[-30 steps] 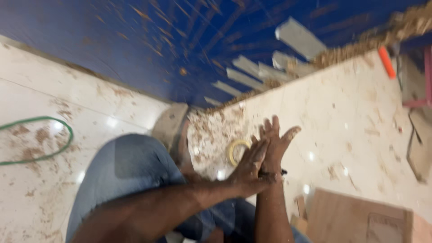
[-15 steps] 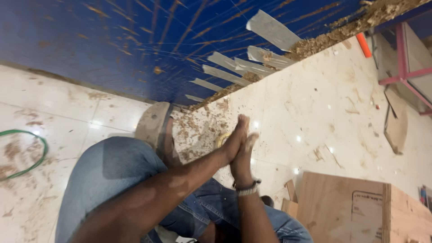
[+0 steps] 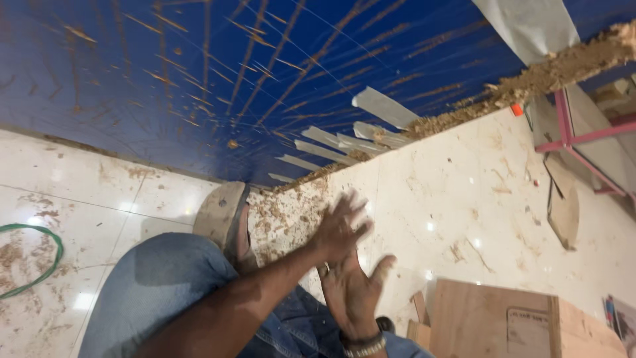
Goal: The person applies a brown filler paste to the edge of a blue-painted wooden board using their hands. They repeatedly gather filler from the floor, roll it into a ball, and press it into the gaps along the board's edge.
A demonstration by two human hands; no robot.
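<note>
Overhead, left hand (image 3: 339,229) crosses right hand (image 3: 351,292), fingers spread and empty, pointing toward the sawdust-strewn floor (image 3: 450,192).

We look down on a glossy white tiled floor (image 3: 464,199), stained and strewn with sawdust, with bright spots of lamp light on it. A dark blue board (image 3: 165,79) streaked with sawdust fills the top. A ridge of sawdust (image 3: 563,66) lies along its edge. At left lies a green hose (image 3: 40,258), at right a pink metal frame (image 3: 570,132), and below right a plywood box (image 3: 503,325).
</note>
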